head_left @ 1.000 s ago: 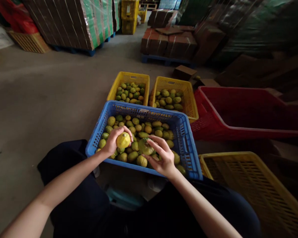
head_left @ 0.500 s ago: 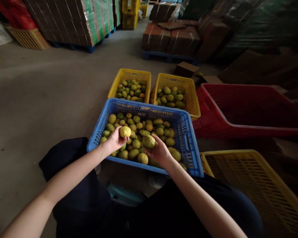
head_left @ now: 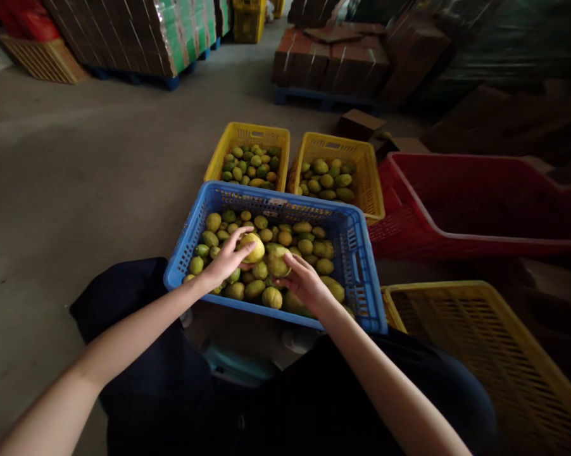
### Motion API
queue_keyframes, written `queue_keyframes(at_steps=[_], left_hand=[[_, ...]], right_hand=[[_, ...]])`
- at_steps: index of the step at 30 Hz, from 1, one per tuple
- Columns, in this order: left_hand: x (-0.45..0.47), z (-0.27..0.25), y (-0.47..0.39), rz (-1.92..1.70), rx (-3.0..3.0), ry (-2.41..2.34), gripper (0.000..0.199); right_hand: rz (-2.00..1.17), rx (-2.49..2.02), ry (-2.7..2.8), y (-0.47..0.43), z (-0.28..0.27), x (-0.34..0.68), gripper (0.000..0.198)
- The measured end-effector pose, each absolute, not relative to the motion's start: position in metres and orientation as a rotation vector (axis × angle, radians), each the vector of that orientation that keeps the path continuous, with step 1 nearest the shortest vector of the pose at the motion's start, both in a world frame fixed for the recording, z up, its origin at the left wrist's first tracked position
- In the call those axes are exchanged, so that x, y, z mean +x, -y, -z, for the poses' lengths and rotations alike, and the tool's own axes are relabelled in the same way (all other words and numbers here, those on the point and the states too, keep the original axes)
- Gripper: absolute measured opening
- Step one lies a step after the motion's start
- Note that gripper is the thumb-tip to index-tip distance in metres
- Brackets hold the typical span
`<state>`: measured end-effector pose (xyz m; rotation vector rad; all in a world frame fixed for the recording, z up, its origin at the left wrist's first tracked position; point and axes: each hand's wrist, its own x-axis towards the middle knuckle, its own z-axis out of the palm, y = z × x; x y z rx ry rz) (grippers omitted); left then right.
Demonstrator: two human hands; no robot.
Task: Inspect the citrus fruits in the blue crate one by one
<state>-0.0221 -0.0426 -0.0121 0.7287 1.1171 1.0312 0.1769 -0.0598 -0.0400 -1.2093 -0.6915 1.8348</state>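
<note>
Head view, two hands above a crate of fruit. The left hand (head_left: pixel 226 258) grasps a yellow fruit (head_left: pixel 253 249) from its left side, thumb across the near face and fingers curled over the top; half a second earlier the same fruit lay more openly on the fingers and farther to the left. The right hand (head_left: pixel 307 282) grasps a greenish-yellow fruit (head_left: pixel 276 261) from the right, with its fingertips against the side; this fruit has moved leftward and slightly upward in the frame. The gap between the two held fruits has thus narrowed, and they now stand just beside each other; whether they touch cannot be told. Both are held over the blue crate (head_left: pixel 290 318), whose loose fruits (head_left: pixel 272 297) lie beneath the hands in green and yellow shades. Beyond it, the left yellow crate (head_left: pixel 259 126) and the right yellow crate (head_left: pixel 368 183) contain similar fruit. To the right are the red crate (head_left: pixel 409 237) and, nearer the viewer, another yellow crate (head_left: pixel 432 287). Relative to the earlier frame, the crates all appear slightly higher, while their arrangement is unchanged
</note>
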Motion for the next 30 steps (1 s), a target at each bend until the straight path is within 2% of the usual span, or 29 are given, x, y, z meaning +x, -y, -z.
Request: queue_keyframes(at_steps=[3,6,10,13,20,26,30], left_hand=[[-0.022,0.006,0.049,-1.135,1.094,-1.132,0.057],[-0.024,0.000,0.052,-1.102,1.214,-1.106,0.050],[-0.029,-0.008,0.047,-1.087,1.233,-1.033,0.045],[-0.034,-0.013,0.041,-1.084,1.212,-1.009,0.042],[-0.045,-0.008,0.037,-0.958,0.928,-0.895,0.043],[-0.045,0.001,0.037,-0.961,0.714,-0.848,0.038],[-0.042,0.001,0.034,-0.961,0.634,-0.890,0.029]], right_hand=[[-1.513,-1.272,0.922,0.061,0.039,0.176,0.054],[-1.274,-1.236,1.103,0.062,0.040,0.176,0.065],[-1.140,-1.107,1.246,0.064,0.038,0.178,0.062],[-1.190,-1.040,1.269,0.062,0.031,0.183,0.058],[-1.552,-1.041,1.100,0.057,0.022,0.196,0.058],[-1.616,-1.020,0.960,0.057,0.023,0.195,0.044],[-1.605,-1.036,0.976,0.056,0.023,0.195,0.043]])
